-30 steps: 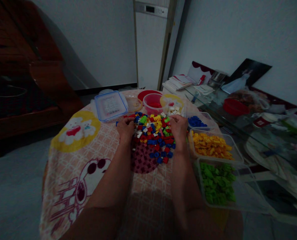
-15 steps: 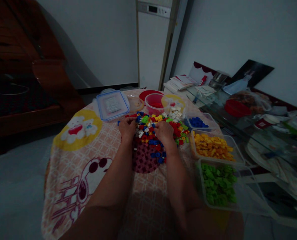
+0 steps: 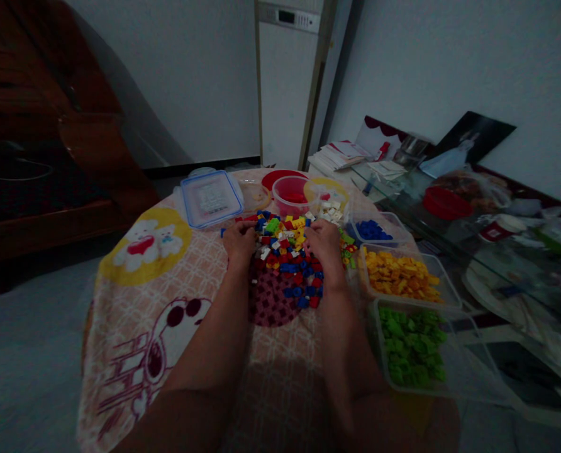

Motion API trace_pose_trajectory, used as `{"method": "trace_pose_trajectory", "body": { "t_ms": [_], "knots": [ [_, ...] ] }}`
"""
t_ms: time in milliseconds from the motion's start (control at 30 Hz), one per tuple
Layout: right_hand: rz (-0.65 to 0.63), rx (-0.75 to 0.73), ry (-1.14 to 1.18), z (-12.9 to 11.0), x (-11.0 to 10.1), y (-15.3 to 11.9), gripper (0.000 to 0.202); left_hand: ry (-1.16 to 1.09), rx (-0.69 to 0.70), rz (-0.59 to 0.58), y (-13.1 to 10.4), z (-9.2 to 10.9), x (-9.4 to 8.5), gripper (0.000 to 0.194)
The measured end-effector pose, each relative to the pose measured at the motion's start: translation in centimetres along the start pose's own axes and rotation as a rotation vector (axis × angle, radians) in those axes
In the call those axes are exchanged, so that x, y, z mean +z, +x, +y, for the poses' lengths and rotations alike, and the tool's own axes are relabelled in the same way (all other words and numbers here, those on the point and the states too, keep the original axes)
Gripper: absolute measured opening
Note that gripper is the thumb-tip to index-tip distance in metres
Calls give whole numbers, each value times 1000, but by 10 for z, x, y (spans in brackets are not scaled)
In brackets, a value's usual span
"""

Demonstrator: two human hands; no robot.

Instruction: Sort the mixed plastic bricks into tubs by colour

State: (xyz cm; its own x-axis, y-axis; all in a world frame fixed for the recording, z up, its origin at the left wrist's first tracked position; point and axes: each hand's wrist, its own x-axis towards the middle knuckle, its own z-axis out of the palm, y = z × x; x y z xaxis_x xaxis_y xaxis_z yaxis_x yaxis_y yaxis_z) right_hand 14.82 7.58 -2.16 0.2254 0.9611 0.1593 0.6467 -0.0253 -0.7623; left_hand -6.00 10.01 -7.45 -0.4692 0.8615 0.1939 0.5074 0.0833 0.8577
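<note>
A loose pile of small mixed-colour bricks [image 3: 285, 251] lies on the patterned tablecloth [image 3: 280, 358]. At the pile's left edge is my left hand [image 3: 239, 242], fingers bent together; what it holds, if anything, is too small to make out. My right hand [image 3: 324, 242] is over the right side of the pile, fingers pinched by a blue brick at their tips. Right of it stand clear boxes holding blue bricks [image 3: 373, 230], yellow bricks [image 3: 400, 277] and green bricks [image 3: 412, 346]. White bricks [image 3: 331, 212] form a small heap behind my right hand.
Behind the pile are a pink round tub [image 3: 292, 195], a red lid [image 3: 280, 178] and a clear lid with a blue rim [image 3: 212, 198]. On the right, a glass table [image 3: 431, 233] carries papers, a red bowl and a paper cup. A wooden bench [image 3: 87, 145] stands at the left.
My right hand has moved right over the pile, uncovering yellow bricks in its middle. My left hand has barely moved.
</note>
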Motion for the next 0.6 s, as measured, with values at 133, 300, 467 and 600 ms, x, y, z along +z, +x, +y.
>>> {"method": "trace_pose_trajectory", "body": {
  "t_ms": [133,300,467,600],
  "knots": [
    [160,170,317,19,-12,8,25,10,-3,-7,0,1,-1,34],
    [557,296,624,43,-34,20,30,9,4,-1,1,-2,1,34],
    [650,297,620,50,-45,22,36,-16,-16,-7,2,-5,3,36],
    [289,238,458,32,-37,12,29,-2,-16,-1,1,-2,2,35]
  ]
}}
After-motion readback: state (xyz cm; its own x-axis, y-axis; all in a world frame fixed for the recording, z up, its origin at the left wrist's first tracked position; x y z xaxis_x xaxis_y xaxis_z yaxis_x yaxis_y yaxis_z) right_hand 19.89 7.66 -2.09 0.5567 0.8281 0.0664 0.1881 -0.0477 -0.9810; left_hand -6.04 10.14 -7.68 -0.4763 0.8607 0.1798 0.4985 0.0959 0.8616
